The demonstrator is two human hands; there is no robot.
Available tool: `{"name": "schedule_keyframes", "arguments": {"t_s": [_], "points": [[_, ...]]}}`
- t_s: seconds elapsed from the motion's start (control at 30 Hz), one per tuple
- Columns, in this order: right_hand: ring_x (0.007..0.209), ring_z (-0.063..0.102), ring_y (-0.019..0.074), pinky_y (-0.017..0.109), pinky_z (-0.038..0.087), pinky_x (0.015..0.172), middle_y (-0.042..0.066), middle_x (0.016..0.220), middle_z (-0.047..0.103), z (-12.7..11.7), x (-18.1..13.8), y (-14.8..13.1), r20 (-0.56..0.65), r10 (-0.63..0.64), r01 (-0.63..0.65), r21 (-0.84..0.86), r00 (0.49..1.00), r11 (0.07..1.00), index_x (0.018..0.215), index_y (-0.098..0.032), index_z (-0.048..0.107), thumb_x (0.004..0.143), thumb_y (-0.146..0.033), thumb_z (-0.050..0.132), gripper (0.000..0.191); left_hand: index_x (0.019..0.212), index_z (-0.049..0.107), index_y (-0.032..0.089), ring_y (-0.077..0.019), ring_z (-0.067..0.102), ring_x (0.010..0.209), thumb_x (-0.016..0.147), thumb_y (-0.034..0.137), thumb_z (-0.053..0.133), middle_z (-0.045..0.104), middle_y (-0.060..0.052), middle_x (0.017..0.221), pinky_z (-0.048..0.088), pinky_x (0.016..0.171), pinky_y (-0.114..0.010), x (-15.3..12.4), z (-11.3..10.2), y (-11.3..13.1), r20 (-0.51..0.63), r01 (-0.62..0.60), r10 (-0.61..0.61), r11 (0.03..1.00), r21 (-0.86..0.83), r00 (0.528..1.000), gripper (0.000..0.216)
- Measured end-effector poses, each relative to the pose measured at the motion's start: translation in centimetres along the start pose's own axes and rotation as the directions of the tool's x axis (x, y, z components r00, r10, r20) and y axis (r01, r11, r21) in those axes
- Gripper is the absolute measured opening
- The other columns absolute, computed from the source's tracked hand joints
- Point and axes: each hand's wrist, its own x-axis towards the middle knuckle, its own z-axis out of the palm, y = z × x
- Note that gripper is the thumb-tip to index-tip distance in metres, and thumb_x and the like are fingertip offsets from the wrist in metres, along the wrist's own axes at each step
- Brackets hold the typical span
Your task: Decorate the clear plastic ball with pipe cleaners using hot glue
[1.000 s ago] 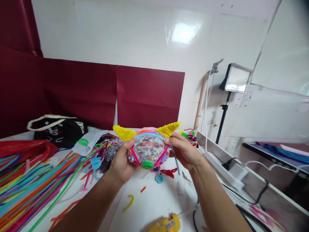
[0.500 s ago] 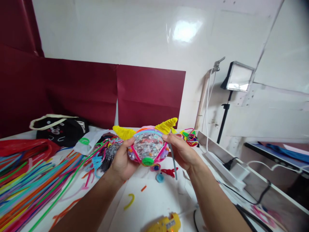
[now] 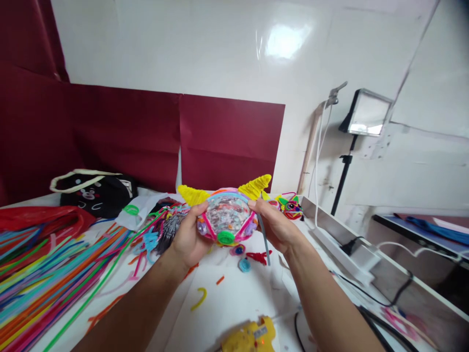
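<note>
Between both hands, raised over the white table, is a rounded pipe-cleaner craft head (image 3: 227, 215). It has two yellow horns, pink bands, a green coil at the bottom and a glossy, mottled grey middle. My left hand (image 3: 191, 237) is closed on its left side, thumb on the front. My right hand (image 3: 274, 222) grips its right side and upper edge. A grey-blue pipe cleaner (image 3: 264, 239) hangs down by the right fingers; whether they pinch it, I cannot tell. Below lie a light blue coil (image 3: 244, 265) and a red pipe-cleaner piece (image 3: 259, 256).
A yellow glue gun (image 3: 251, 337) lies at the front edge. Many coloured pipe cleaners (image 3: 62, 283) spread over the left, near a black bag (image 3: 97, 195). At right are a white power strip (image 3: 342, 259), cables and a lamp on a stand (image 3: 370, 113).
The view has shifted slightly, so everything appears a little further right. The craft head stays in both hands, with its lower end tipped up slightly.
</note>
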Motion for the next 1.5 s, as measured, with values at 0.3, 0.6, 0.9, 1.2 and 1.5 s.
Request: {"name": "schedule_keyframes", "arguments": {"t_s": [0.3,0.6,0.9,1.2,1.5], "points": [[0.061,0.052,0.012,0.027,0.044,0.065,-0.006,0.068,0.059,-0.1,0.4,0.3,0.01,0.05,-0.051,0.051,0.999,0.997,0.076,-0.022,0.055,0.063,-0.049,0.082,0.04,0.117,0.066,0.01,-0.0322,0.069,0.11,0.081,0.024,0.058,0.077,-0.013,0.105,0.054,0.099,-0.047,0.6,-0.5,-0.3,0.0,-0.013,0.013,1.0,0.024,1.0,0.039],[0.062,0.056,0.0136,0.029,0.047,0.064,-0.004,0.066,0.062,0.0,0.6,0.4,0.0,0.101,-0.101,0.062,0.995,0.993,0.076,-0.022,0.059,0.064,-0.044,0.08,0.033,0.116,0.066,0.013,-0.0309,0.068,0.11,0.082,0.031,0.061,0.076,-0.011,0.107,0.054,0.1,-0.043,1.2,-0.7,-0.5,-0.001,0.001,-0.001,0.998,0.057,1.0,0.039],[0.059,0.059,0.0149,0.028,0.052,0.058,-0.003,0.065,0.064,-0.3,1.6,1.5,0.014,0.114,-0.115,0.127,0.993,0.985,0.08,-0.022,0.061,0.074,-0.04,0.072,0.022,0.118,0.065,0.014,-0.0296,0.068,0.112,0.084,0.031,0.06,0.075,-0.011,0.11,0.052,0.102,-0.044,1.4,-0.6,-0.7,0.002,0.006,-0.006,0.998,0.061,1.0,0.039],[0.067,0.067,0.0187,0.033,0.058,0.061,-0.001,0.076,0.072,0.0,1.7,1.7,-0.023,0.125,-0.118,0.193,0.992,0.974,0.093,-0.022,0.063,0.075,-0.038,0.069,0.025,0.122,0.064,0.014,-0.0309,0.065,0.117,0.089,0.039,0.059,0.075,-0.011,0.112,0.049,0.106,-0.044,1.3,-0.9,-0.8,0.05,0.019,-0.022,0.999,0.043,0.999,0.041],[0.075,0.072,0.0252,0.04,0.061,0.064,0.002,0.072,0.071,-0.4,1.6,0.6,-0.015,0.129,-0.117,0.325,0.992,0.939,0.09,-0.022,0.061,0.074,-0.038,0.066,0.023,0.122,0.064,0.015,-0.0333,0.064,0.119,0.09,0.062,0.052,0.073,-0.016,0.117,0.052,0.097,-0.047,1.5,-1.7,-1.1,0.188,0.11,-0.121,0.992,0.064,0.975,0.058]]}}
